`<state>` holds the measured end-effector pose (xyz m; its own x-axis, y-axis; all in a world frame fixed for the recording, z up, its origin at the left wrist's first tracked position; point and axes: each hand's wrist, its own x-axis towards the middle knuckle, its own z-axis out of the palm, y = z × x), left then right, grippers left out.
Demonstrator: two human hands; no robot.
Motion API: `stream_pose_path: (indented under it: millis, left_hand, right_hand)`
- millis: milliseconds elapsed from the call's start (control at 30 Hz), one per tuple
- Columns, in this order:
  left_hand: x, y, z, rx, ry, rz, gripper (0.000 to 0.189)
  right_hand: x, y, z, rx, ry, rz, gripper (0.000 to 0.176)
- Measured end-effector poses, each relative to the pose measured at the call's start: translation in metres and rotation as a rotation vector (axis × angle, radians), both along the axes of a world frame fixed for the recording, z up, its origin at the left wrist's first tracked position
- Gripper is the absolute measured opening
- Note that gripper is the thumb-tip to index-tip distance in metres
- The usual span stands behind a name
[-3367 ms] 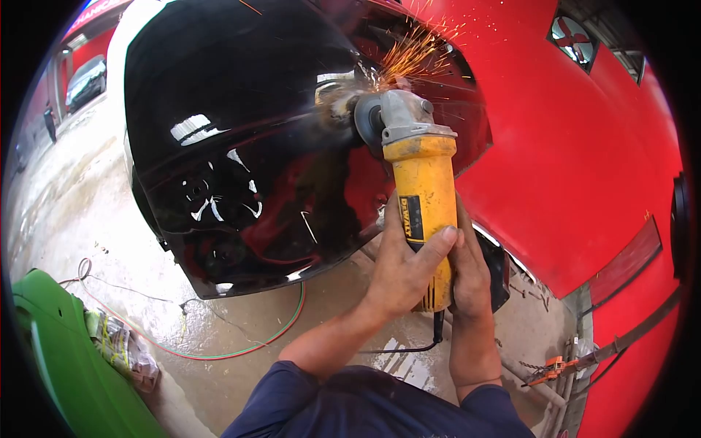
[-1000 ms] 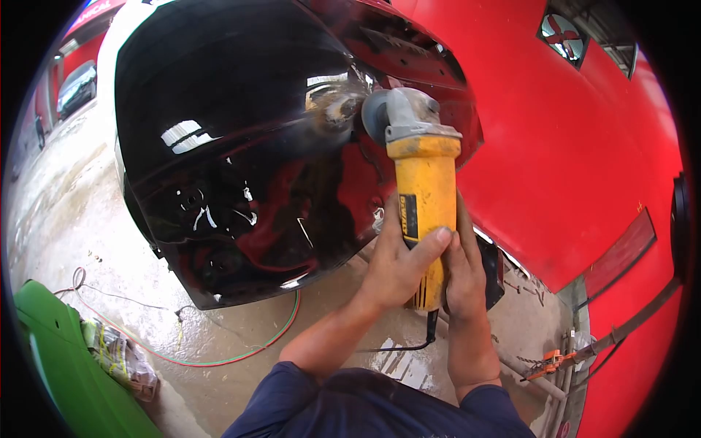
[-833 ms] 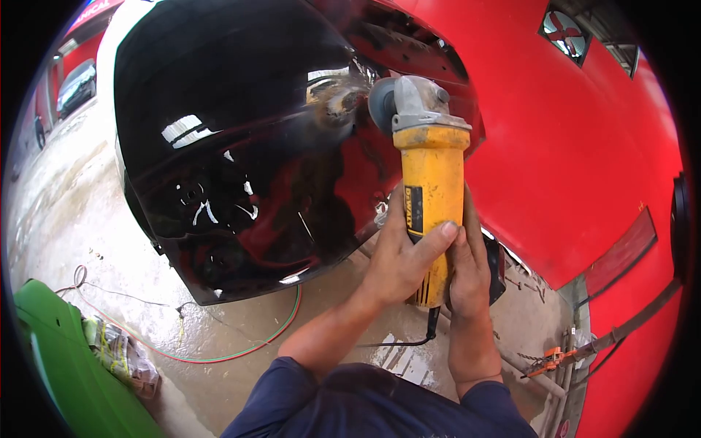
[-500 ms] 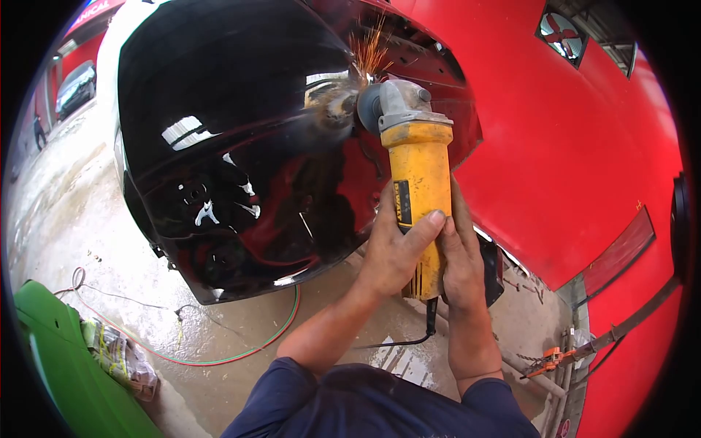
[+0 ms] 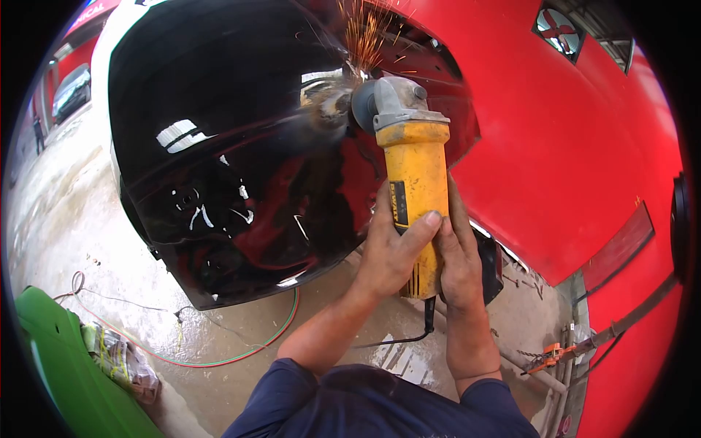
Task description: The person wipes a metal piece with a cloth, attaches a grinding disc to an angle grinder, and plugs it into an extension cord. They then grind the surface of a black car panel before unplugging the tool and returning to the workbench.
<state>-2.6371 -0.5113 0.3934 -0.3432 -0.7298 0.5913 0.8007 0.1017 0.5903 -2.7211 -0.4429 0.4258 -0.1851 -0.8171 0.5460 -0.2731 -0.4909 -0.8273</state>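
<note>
A yellow angle grinder with a grey metal head is held upright between my two hands. My left hand wraps around its left side, thumb across the front of the body. On the opposite side my right hand grips the lower body, fingers closed. The grinder's disc faces left against the edge of a glossy black car body panel. Orange sparks spray upward from there. The exact contact spot is hidden by the disc and blur. A black cord leaves the grinder's bottom end.
Behind stands a large red wall with a fan in an opening. A red and green hose curves over the wet floor. A green panel lies lower left; an orange chain hoist is at right.
The sparks have grown taller and denser. The grinder has shifted very slightly left and up in view, still in both hands.
</note>
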Motion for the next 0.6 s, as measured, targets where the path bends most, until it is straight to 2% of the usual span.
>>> stream_pose_path:
  millis: [200,467,533,600]
  left_hand:
    - [-0.0017,-0.0011,-0.0008,0.022,0.020,-0.039,0.064]
    - [-0.0019,0.0032,-0.0013,0.012,-0.019,0.047,0.064]
    - [-0.0027,0.0001,-0.0021,0.004,-0.011,0.049,0.064]
    - [-0.0017,-0.0021,-0.0027,0.003,-0.003,0.052,0.064]
  right_hand:
    - [-0.0035,-0.0010,-0.0020,-0.009,0.010,0.004,0.066]
    - [-0.0077,-0.0011,-0.0024,-0.002,-0.016,0.029,0.066]
    - [-0.0080,-0.0016,-0.0008,0.000,0.073,0.012,0.066]
    - [-0.0055,-0.0029,-0.0022,0.000,0.019,0.025,0.066]
